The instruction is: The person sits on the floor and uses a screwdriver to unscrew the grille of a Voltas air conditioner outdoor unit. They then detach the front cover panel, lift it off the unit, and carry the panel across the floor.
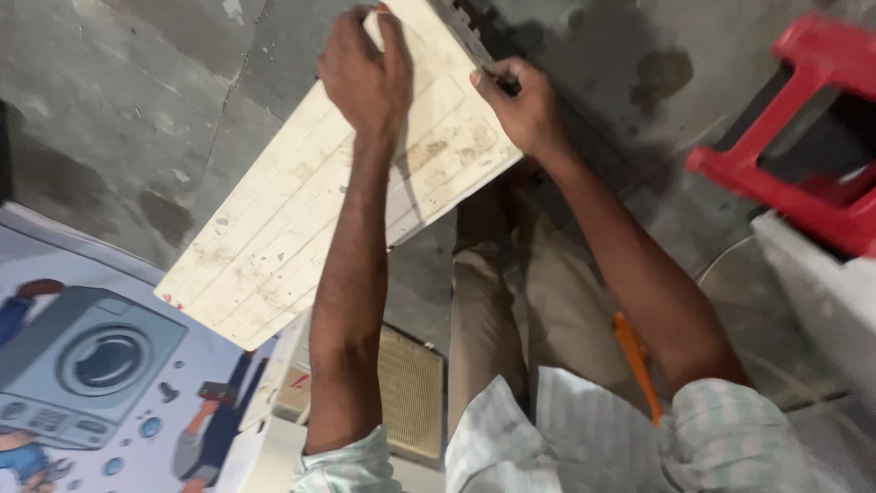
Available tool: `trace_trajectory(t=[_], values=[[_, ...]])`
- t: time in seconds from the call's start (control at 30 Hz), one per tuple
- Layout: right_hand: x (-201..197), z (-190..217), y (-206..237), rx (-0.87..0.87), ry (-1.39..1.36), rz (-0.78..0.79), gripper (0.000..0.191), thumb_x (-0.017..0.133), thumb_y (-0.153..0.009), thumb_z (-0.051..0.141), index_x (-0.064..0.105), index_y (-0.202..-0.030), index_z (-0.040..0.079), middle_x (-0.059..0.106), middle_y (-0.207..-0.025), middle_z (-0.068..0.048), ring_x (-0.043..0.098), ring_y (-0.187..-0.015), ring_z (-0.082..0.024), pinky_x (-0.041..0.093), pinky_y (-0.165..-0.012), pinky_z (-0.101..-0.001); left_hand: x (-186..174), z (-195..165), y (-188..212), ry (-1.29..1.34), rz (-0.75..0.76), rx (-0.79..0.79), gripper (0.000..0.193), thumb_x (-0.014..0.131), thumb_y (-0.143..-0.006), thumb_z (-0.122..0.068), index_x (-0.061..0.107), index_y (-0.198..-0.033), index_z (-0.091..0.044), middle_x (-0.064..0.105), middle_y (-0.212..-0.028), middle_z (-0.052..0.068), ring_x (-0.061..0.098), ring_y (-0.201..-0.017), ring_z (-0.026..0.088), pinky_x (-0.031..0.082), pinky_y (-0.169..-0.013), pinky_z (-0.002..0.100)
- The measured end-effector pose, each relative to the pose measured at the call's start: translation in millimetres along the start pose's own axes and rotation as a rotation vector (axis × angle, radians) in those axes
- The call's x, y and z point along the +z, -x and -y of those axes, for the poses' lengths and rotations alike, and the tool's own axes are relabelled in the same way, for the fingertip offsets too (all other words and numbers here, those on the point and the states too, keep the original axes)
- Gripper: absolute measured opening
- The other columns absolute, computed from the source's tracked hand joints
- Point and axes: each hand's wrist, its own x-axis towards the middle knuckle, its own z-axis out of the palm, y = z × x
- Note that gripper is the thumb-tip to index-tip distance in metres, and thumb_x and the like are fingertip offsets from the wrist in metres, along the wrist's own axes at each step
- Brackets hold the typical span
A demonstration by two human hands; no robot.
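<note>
- Two hands hold one thing: a long, cream-white slatted panel [301, 219], grimy and scuffed, lifted off the concrete floor [119, 110] and tilted.
- Its long axis runs on a diagonal, from the low end near the printed carton [82, 365] at the lower left up to the far end at the top middle of the view, where both hands sit.
- Left hand [365, 73] lies over the panel's upper face near its far end, fingers curled over the far edge; the grip is closed on the panel.
- Right hand [525, 105] meets the panel's right long edge just beside the far corner. Thumb and fingers pinch there around something small and dark [505, 84]; what it is cannot be told, nor whether this grip bears on the panel itself.
- Both hands are at the same end, so the panel's long stretch hangs away from them toward the lower left, unsupported.
- Beneath the arms: the person's khaki trousers [511, 301], a ribbed beige grille [411, 393], an orange handle [636, 361].
- A red plastic stool [803, 137] stands well apart at the right.
</note>
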Motion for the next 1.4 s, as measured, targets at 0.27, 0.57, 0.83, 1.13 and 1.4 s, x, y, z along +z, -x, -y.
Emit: trace_trajectory(t=[0.27, 0.57, 0.83, 1.13, 1.4], values=[[-51.6, 11.0, 36.2, -0.001, 0.152, 0.137, 0.043, 0.077, -0.098, 0.043, 0.077, -0.104, 0.001, 0.075, -0.091, -0.013, 0.072, -0.081, -0.019, 0.056, -0.069, -0.0373, 1.6, 4.1, -5.1, 0.130, 0.027, 0.019, 0.045, 0.049, -0.107, -0.040, 0.074, -0.094, -0.004, 0.070, -0.084, 0.009, 0.066, -0.069, 0.025, 0.048, -0.064, 0.039], [-54.2, 19.3, 52.4, 0.122, 0.091, 0.080, 0.046, 0.081, -0.091, 0.043, 0.075, -0.107, -0.001, 0.076, -0.094, -0.015, 0.073, -0.081, -0.024, 0.056, -0.071, -0.0389, 2.1, -10.9, 5.8, -0.045, 0.065, -0.053, 0.048, 0.045, -0.107, -0.045, 0.073, -0.097, -0.007, 0.071, -0.089, 0.010, 0.064, -0.081, 0.029, 0.048, -0.078, 0.044], [-44.7, -4.0, 56.4, 0.003, 0.069, 0.050, 0.036, 0.081, -0.095, 0.033, 0.074, -0.100, -0.002, 0.074, -0.092, -0.016, 0.072, -0.083, -0.026, 0.055, -0.073, -0.0406, 5.8, -21.8, 53.5, -0.490, 0.230, 0.259, 0.083, 0.025, -0.107, -0.072, 0.028, -0.167, -0.015, 0.016, -0.175, 0.016, 0.014, -0.164, 0.034, 0.007, -0.132, 0.060], [-51.6, -18.8, 52.1, -0.060, 0.071, 0.086, 0.036, 0.083, -0.095, 0.029, 0.072, -0.103, -0.004, 0.069, -0.101, -0.018, 0.069, -0.090, -0.028, 0.053, -0.076, -0.0400, -17.5, -71.2, 102.4, -0.225, 0.821, 0.733, 0.100, 0.073, -0.082, -0.059, 0.035, -0.154, -0.001, 0.029, -0.166, 0.017, 0.015, -0.159, 0.036, 0.009, -0.129, 0.061], [-43.1, -38.8, 89.3, 0.358, -0.769, -0.133, 0.043, 0.065, -0.102, 0.041, 0.066, -0.134, 0.012, 0.071, -0.124, 0.001, 0.067, -0.111, -0.011, 0.056, -0.092, -0.0324, -9.3, -75.6, 110.9, -0.113, 0.681, 0.793, 0.084, 0.080, -0.077, -0.033, 0.042, -0.142, 0.005, 0.041, -0.148, 0.025, 0.029, -0.150, 0.045, 0.018, -0.127, 0.060]])
